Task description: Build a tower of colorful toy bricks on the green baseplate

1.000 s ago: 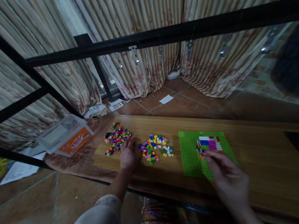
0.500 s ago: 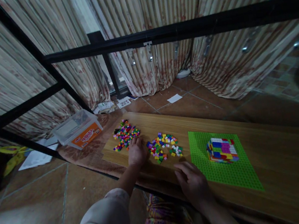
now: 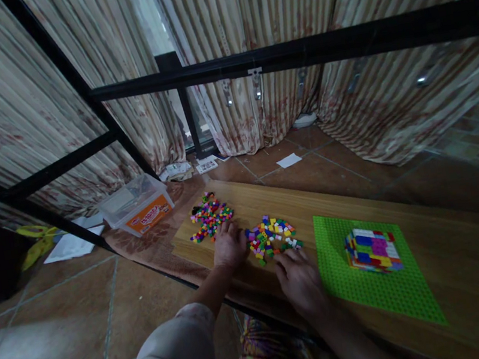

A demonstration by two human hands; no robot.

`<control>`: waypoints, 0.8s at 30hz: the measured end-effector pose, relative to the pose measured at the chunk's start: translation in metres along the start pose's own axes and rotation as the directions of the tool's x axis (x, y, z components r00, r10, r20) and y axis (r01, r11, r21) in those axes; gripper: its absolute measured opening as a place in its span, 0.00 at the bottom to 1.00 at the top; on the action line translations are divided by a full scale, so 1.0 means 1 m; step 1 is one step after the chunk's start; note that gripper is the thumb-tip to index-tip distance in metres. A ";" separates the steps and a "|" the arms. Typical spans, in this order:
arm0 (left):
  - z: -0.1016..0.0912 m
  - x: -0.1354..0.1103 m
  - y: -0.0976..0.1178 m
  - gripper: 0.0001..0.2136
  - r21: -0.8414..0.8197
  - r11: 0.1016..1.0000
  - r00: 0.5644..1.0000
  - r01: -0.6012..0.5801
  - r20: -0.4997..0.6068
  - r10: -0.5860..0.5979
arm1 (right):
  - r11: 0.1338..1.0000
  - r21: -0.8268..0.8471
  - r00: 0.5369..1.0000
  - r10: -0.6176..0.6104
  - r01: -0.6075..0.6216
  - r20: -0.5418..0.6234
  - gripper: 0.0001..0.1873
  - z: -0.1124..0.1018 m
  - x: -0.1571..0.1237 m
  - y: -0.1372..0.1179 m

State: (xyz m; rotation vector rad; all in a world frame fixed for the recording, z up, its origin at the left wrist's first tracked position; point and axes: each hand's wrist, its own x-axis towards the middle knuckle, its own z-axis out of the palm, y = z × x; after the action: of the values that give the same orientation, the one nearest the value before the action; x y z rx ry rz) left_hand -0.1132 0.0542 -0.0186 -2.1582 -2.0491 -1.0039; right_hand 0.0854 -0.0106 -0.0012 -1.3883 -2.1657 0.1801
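My left hand [image 3: 230, 246] rests palm down on the wooden table, between two groups of small building bricks. Its fingers reach the near edge of the mixed brick pile [image 3: 211, 215] and show no brick in them. My right hand [image 3: 301, 282] lies at the near side of the looser brick group [image 3: 270, 232], fingers bent forward and touching or almost touching the white and green bricks there. Right of it, a green baseplate [image 3: 342, 281] carries a block-shaped build [image 3: 373, 249] of many-coloured bricks, which neither hand touches.
A clear plastic box [image 3: 137, 205] with an orange label stands beyond the table's left end. The wooden table [image 3: 469, 252] stretches off to the right. Behind it are a dark metal rail [image 3: 283, 54], striped curtains [image 3: 231, 11] and a white paper [image 3: 289, 160] on the tiled floor.
My right hand has moved forward from the table's near edge to the looser bricks, its fingers less curled. My left hand stays by the mixed pile. The whole view has shifted slightly.
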 end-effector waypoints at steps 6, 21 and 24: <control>-0.002 0.000 0.003 0.09 -0.001 1.000 1.000 -0.018 0.006 0.018 | 0.997 0.065 0.999 -0.051 0.050 0.014 0.12 -0.001 0.001 -0.019; -0.003 -0.001 0.001 0.09 -0.060 0.994 0.996 -0.087 0.010 0.087 | 0.997 -0.060 0.998 -0.045 0.048 0.050 0.09 0.007 0.003 -0.008; -0.003 -0.001 0.001 0.06 -0.068 0.993 0.995 -0.097 0.019 0.098 | 0.999 -0.049 0.999 -0.020 0.021 0.032 0.09 0.003 0.003 0.002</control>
State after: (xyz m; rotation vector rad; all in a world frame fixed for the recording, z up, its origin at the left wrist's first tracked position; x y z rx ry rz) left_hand -0.1131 0.0521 -0.0160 -2.2872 -1.9240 -1.0572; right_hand 0.0850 -0.0066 -0.0037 -1.3984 -2.2232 0.1424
